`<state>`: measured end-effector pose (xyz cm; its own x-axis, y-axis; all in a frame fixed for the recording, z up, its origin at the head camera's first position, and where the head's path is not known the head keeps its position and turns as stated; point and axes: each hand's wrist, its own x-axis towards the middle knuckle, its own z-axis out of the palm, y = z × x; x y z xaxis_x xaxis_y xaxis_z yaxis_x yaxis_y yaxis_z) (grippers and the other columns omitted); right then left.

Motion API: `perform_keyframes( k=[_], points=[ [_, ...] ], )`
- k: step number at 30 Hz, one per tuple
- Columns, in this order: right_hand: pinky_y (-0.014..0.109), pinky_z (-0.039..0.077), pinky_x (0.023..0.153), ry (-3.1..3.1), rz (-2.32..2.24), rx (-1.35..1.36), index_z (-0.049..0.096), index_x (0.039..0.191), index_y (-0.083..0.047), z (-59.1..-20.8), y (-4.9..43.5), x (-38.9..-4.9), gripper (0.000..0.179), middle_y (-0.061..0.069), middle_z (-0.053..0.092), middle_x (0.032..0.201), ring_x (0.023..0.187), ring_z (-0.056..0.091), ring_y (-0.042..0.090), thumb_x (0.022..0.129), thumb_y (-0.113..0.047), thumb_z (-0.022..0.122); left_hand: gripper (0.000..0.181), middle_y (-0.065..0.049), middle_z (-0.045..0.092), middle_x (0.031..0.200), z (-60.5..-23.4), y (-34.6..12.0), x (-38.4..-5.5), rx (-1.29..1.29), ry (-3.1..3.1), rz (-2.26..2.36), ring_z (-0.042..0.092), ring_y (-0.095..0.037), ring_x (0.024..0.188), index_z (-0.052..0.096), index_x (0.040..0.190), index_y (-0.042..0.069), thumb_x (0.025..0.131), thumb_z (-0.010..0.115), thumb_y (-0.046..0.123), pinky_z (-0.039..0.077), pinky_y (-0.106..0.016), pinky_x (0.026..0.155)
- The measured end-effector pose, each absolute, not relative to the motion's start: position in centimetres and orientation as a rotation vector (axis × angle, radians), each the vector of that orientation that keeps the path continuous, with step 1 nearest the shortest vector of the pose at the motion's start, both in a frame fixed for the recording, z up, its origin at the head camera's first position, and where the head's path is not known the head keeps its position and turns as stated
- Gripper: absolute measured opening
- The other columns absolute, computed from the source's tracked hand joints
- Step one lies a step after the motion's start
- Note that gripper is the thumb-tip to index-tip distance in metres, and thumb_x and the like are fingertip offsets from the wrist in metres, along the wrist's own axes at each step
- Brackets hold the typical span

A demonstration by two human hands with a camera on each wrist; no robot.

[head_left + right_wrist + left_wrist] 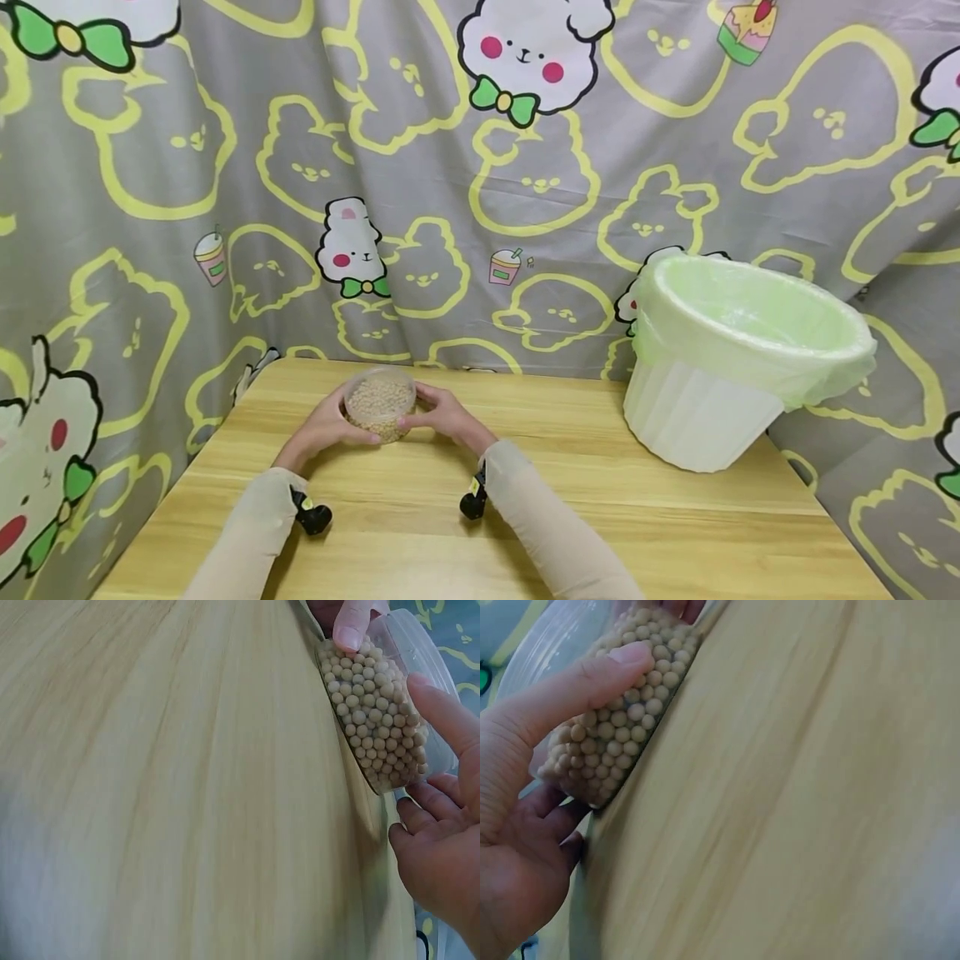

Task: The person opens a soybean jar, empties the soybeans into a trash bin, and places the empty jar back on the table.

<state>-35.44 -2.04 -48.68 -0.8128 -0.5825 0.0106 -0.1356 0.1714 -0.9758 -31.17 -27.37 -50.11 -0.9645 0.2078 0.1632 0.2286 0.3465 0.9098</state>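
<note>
A round clear plastic tub with small beige balls in it is near the back of the table, left of the middle. My left hand grips its left side, thumb across the front wall and fingers round behind. From the other side my right hand holds it the same way. In the left wrist view the beige balls fill the lower part of the tub, with bare clear wall above them. The right wrist view shows the tub upright, its base close to the wood.
A white ribbed bin lined with a pale green bag stands at the right of the wooden table. Behind the table hangs a grey curtain with cartoon figures. Black wrist cameras sit at both cuffs.
</note>
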Motion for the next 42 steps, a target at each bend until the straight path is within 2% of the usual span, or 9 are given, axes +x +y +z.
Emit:
perform_keyframes(
  k=[5, 8, 12, 16, 22, 28, 33, 37, 42],
  points=[
    [0.038, 0.037, 0.12, 2.055, -1.772, -0.722, 0.044, 0.155, -0.016, -48.2, 0.4, -36.3, 0.077, 0.004, 0.044, 0.16, 0.149, 0.041, 0.026, 0.087, -0.008, 0.08, 0.118, -0.01, 0.046, 0.155, -49.8, -24.6, -32.1, -0.358, -2.52, -1.762, 0.045, -0.031, 0.14, 0.033, 0.16, 0.025, 0.063, 0.099, 0.017, 0.042, -0.04, 0.112],
    [0.037, 0.035, 0.121, 2.038, -1.852, -0.73, 0.045, 0.155, -0.016, -47.2, 2.0, -36.7, 0.078, 0.004, 0.043, 0.161, 0.149, 0.04, 0.025, 0.086, -0.007, 0.08, 0.117, -0.011, 0.044, 0.156, -48.7, -22.7, -32.6, -0.359, -2.459, -1.809, 0.042, -0.032, 0.143, 0.033, 0.159, 0.025, 0.063, 0.098, 0.016, 0.035, -0.051, 0.117],
    [0.036, 0.029, 0.124, 2.031, -1.947, -0.713, 0.04, 0.157, -0.014, -45.1, 4.6, -36.5, 0.082, 0.007, 0.039, 0.163, 0.152, 0.035, 0.025, 0.086, -0.008, 0.081, 0.114, -0.011, 0.042, 0.157, -46.6, -19.9, -32.7, -0.415, -2.369, -1.876, 0.037, -0.033, 0.147, 0.032, 0.159, 0.022, 0.066, 0.097, 0.013, 0.031, -0.054, 0.12],
    [0.035, 0.027, 0.125, 1.976, -2.065, -0.761, 0.031, 0.161, -0.011, -42.4, 7.3, -36.1, 0.093, 0.009, 0.033, 0.166, 0.154, 0.031, 0.025, 0.085, -0.013, 0.084, 0.11, -0.009, 0.043, 0.156, -44.1, -16.7, -32.9, -0.489, -2.252, -1.931, 0.04, -0.029, 0.146, 0.034, 0.158, 0.021, 0.067, 0.095, 0.008, 0.036, -0.044, 0.12],
    [0.023, 0.03, 0.122, 1.946, -2.18, -0.912, 0.025, 0.163, -0.013, -38.4, 11.4, -35.4, 0.106, 0.008, 0.026, 0.169, 0.155, 0.027, 0.024, 0.079, -0.029, 0.089, 0.108, -0.005, 0.044, 0.154, -40.6, -11.5, -33.3, -0.689, -2.051, -2.019, 0.044, -0.024, 0.141, 0.033, 0.158, 0.027, 0.071, 0.091, 0.001, 0.041, -0.028, 0.114],
    [0.02, 0.043, 0.111, 1.988, -2.222, -0.966, 0.029, 0.162, -0.018, -35.8, 14.3, -34.3, 0.108, 0.011, 0.035, 0.163, 0.147, 0.039, 0.027, 0.076, -0.047, 0.087, 0.113, -0.007, 0.038, 0.153, -37.8, -7.3, -33.2, -0.773, -1.952, -2.13, 0.041, -0.025, 0.138, 0.023, 0.159, 0.03, 0.072, 0.092, 0.011, 0.045, -0.036, 0.111],
    [0.021, 0.051, 0.103, 2.07, -2.191, -0.964, 0.032, 0.161, -0.022, -34.9, 16.1, -33.9, 0.102, 0.015, 0.04, 0.156, 0.136, 0.047, 0.021, 0.079, -0.053, 0.084, 0.123, -0.005, 0.039, 0.153, -36.4, -5.2, -33.3, -0.84, -1.97, -2.096, 0.042, -0.025, 0.138, 0.022, 0.159, 0.032, 0.064, 0.099, 0.026, 0.041, -0.048, 0.114],
    [0.025, 0.056, 0.094, 2.11, -2.162, -0.969, 0.036, 0.159, -0.021, -34.8, 17.5, -33.7, 0.095, 0.02, 0.048, 0.146, 0.124, 0.057, 0.02, 0.081, -0.048, 0.084, 0.121, -0.003, 0.044, 0.15, -36.2, -4.2, -33.6, -0.859, -2.014, -2.067, 0.045, -0.024, 0.136, 0.026, 0.157, 0.034, 0.062, 0.1, 0.021, 0.042, -0.05, 0.113],
    [0.025, 0.057, 0.093, 2.125, -2.117, -0.949, 0.037, 0.159, -0.017, -35.5, 18.4, -33.6, 0.09, 0.022, 0.049, 0.145, 0.119, 0.06, 0.019, 0.084, -0.034, 0.084, 0.113, -0.005, 0.046, 0.147, -37.2, -3.7, -33.8, -0.87, -2.018, -2.068, 0.047, -0.026, 0.133, 0.03, 0.156, 0.03, 0.066, 0.096, 0.009, 0.044, -0.05, 0.111]
  ],
)
